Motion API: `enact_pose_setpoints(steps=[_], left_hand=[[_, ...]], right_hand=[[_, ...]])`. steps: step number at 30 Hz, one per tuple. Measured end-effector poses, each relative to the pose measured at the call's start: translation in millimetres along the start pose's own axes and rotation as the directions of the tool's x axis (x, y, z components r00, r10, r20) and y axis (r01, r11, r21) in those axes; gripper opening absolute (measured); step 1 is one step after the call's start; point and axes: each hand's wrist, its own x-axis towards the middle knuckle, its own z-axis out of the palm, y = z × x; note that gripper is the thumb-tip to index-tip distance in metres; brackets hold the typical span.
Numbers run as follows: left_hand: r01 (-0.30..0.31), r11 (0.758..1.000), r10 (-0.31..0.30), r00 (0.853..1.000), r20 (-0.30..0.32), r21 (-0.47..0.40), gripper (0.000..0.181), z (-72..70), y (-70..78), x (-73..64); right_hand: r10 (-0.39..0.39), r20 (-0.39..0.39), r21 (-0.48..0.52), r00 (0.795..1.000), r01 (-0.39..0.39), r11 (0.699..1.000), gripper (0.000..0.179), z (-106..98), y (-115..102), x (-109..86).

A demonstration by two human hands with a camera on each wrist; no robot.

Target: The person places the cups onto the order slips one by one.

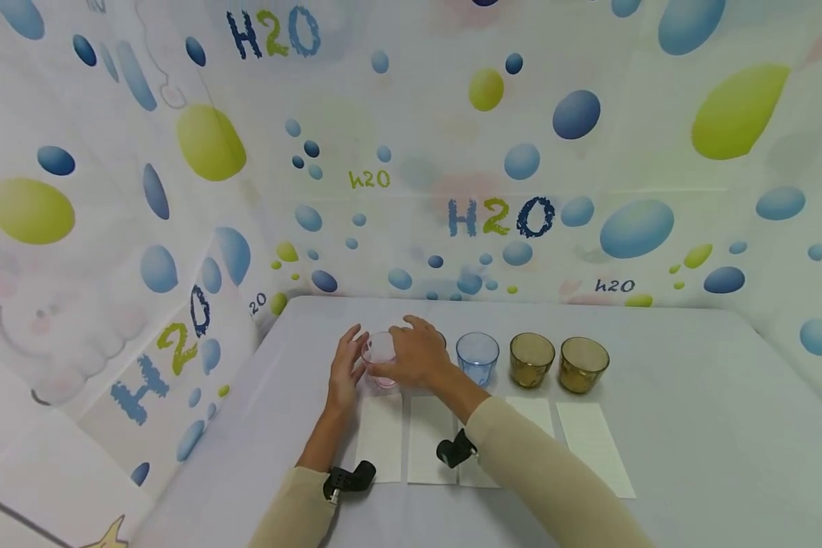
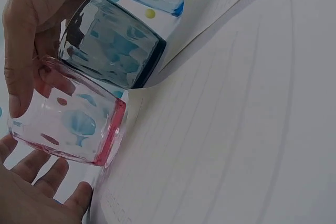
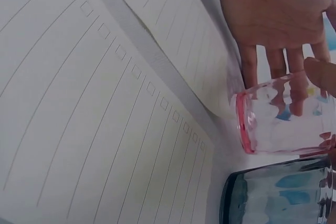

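A clear pink glass (image 1: 380,348) stands at the left end of a row of glasses. My right hand (image 1: 419,354) reaches over from the right and grips it by the upper part, the thumb at the near side. On its left is my left hand (image 1: 345,373), its fingers fairly straight and spread along the side; whether they touch the glass I cannot tell. Close beside the pink glass stands a dark grey-blue glass (image 2: 113,43), mostly hidden behind my right hand in the head view. A light blue glass (image 1: 478,358) comes after it.
Two amber glasses (image 1: 532,361) finish the row on the right. Several lined paper sheets (image 1: 380,445) lie side by side in front of the glasses on the white table (image 1: 699,426). A printed curtain (image 1: 411,137) hangs behind and at the left.
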Motion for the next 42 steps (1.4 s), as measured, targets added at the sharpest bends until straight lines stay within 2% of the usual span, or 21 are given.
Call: enact_pose_setpoints(steps=[7, 11, 15, 20, 25, 32, 38, 42], left_hand=[[-0.025, 1.0, 0.024, 1.0, -0.012, -0.012, 0.056, -1.0, 1.0, -6.0], [-0.029, 1.0, 0.029, 0.999, -0.014, -0.009, 0.055, 0.2, 1.4, -6.3], [-0.037, 0.999, 0.037, 0.999, 0.002, 0.006, 0.056, 2.7, 3.3, -4.3], [-0.043, 0.999, 0.043, 0.999, 0.011, -0.004, 0.057, 3.3, 5.1, -4.5], [-0.05, 0.999, 0.05, 0.999, 0.003, 0.0, 0.055, 1.5, 6.3, -8.7], [-0.036, 0.999, 0.036, 0.999, 0.005, -0.01, 0.058, -3.8, 6.9, -12.0], [-0.015, 0.998, 0.016, 1.0, 0.006, -0.06, 0.057, -6.4, 9.0, -15.8], [-0.011, 0.999, 0.012, 1.0, 0.011, -0.037, 0.058, -7.4, 9.7, -18.9]], right_hand=[[-0.037, -0.078, 0.086, 0.996, 0.044, 0.995, 0.081, -2.7, -4.7, -3.7], [-0.047, -0.093, 0.182, 0.995, 0.063, 0.981, 0.081, -7.0, -4.7, -5.8], [-0.042, -0.101, 0.295, 0.994, 0.07, 0.953, 0.079, -11.2, -0.8, -7.2], [-0.059, -0.101, 0.38, 0.993, 0.093, 0.92, 0.078, -12.3, 4.1, -9.4], [-0.065, -0.079, 0.436, 0.995, 0.093, 0.895, 0.083, -10.8, 5.0, -12.7], [-0.07, -0.137, 0.512, 0.988, 0.131, 0.849, 0.076, -10.6, 1.0, -17.2], [-0.082, -0.165, 0.577, 0.983, 0.164, 0.8, 0.071, -10.3, -3.7, -20.5], [-0.084, -0.177, 0.597, 0.981, 0.175, 0.783, 0.072, -9.9, -4.8, -24.3]])
